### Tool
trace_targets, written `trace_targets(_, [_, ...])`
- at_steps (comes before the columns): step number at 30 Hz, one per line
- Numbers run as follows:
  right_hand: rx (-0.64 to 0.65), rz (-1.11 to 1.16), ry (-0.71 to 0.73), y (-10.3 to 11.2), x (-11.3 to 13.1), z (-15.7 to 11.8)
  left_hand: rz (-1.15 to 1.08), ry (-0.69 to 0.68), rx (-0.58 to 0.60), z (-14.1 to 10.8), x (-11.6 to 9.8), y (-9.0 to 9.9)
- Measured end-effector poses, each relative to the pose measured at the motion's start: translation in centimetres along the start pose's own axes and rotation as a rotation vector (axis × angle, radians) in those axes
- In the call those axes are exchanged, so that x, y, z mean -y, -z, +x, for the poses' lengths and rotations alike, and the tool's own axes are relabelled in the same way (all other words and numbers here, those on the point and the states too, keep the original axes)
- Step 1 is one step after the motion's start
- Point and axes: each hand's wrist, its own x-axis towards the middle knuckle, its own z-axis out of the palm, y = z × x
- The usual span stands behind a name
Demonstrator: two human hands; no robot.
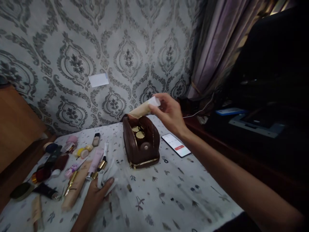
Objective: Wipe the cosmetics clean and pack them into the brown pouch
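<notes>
My right hand (169,111) grips a cream-coloured cosmetic tube (140,110) by its white cap. The tube slants down to the left over the back of a brown makeup bag (142,154), and I cannot tell whether its low end is inside. The bag stands unzipped, with two round gold-topped containers (140,134) showing in it. My left hand (98,195) is closed on a crumpled white tissue (107,177), low on the table. Close to that hand lie a pink tube (95,162), a gold-and-black lipstick (101,165) and a long beige tube (77,188).
Many cosmetics, among them a foundation bottle (96,140) and a dark round case (21,190), spread over the left of the patterned tablecloth (145,203). A lit phone (176,145) lies right of the bag. Wallpapered wall (127,61) rises behind; a wooden box (19,122) stands left.
</notes>
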Motion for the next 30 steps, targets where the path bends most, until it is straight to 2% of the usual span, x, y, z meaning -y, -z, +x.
trace_targets(2, [0.09, -0.151, -0.01, -0.8, -2.3, 1.5, 0.019, -0.023, 0.029, 0.1, 0.0, 0.0])
trace_targets(4, [0.237, -0.339, -0.028, -2.0, -4.1, 2.6, 0.055, -0.022, 0.07, 0.3, 0.0, 0.1])
trace_targets(7, [0.481, -0.581, -0.08, -4.0, -5.7, 3.6, 0.094, 0.004, 0.069, 0.3, 0.0, 0.1])
trace_targets(9, [0.56, -0.667, -0.114, -5.1, -6.5, 3.9, 0.092, 0.026, 0.04, 0.2, 0.1, 0.0])
trace_targets(12, [0.593, -0.734, -0.166, -6.3, -7.7, 4.2, 0.071, 0.067, 0.042, 0.0, 0.3, -0.3])
trace_targets(17, [0.665, -0.837, -0.21, -7.4, -9.5, 4.4, 0.089, 0.04, 0.047, 0.0, 0.6, -0.6])
trace_targets(21, [0.712, -0.894, -0.196, -7.9, -10.4, 4.6, 0.103, 0.094, 0.04, -0.1, 0.2, -1.1])
trace_targets(25, [0.774, -0.934, -0.164, -8.4, -11.0, 4.7, 0.094, -0.011, 0.045, -0.2, -0.1, -1.4])
trace_targets(30, [0.866, -0.941, -0.099, -9.1, -11.3, 4.0, 0.149, 0.019, 0.059, -0.1, 0.9, -1.4])
